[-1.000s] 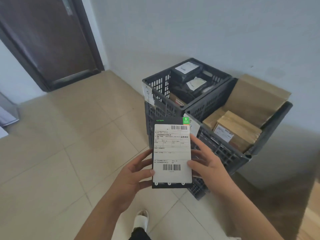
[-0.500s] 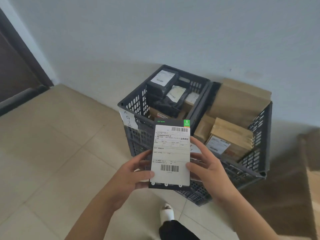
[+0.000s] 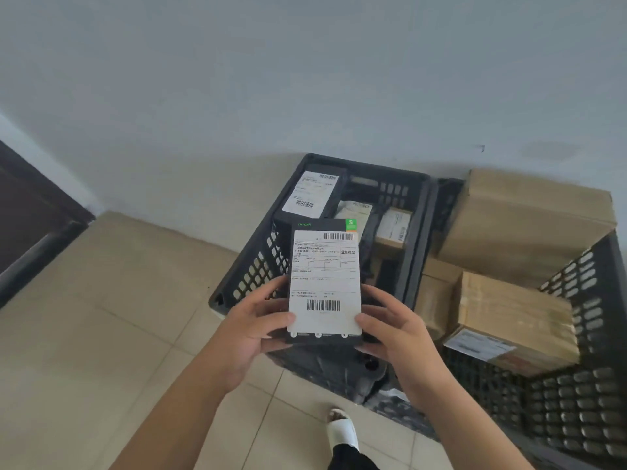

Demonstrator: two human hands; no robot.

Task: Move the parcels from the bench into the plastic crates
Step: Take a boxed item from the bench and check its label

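Observation:
Both hands hold a flat black parcel (image 3: 325,279) with a large white shipping label, face up, over the near rim of the left dark plastic crate (image 3: 252,266). My left hand (image 3: 252,329) grips its lower left edge and my right hand (image 3: 395,329) its lower right edge. Inside that crate lie a black parcel with a white label (image 3: 310,193) and a small brown box (image 3: 392,230). The right dark crate (image 3: 576,395) holds several cardboard boxes, including a big one (image 3: 529,218) and a taped one (image 3: 512,320).
The crates stand on a beige tiled floor (image 3: 101,317) against a pale wall (image 3: 305,79). A dark door (image 3: 30,215) is at the left edge. My foot in a white slipper (image 3: 342,430) is just below the crates.
The view has closed in on the crates and tilted down over them. The parcel stays in both hands and now hangs over the left crate's near rim.

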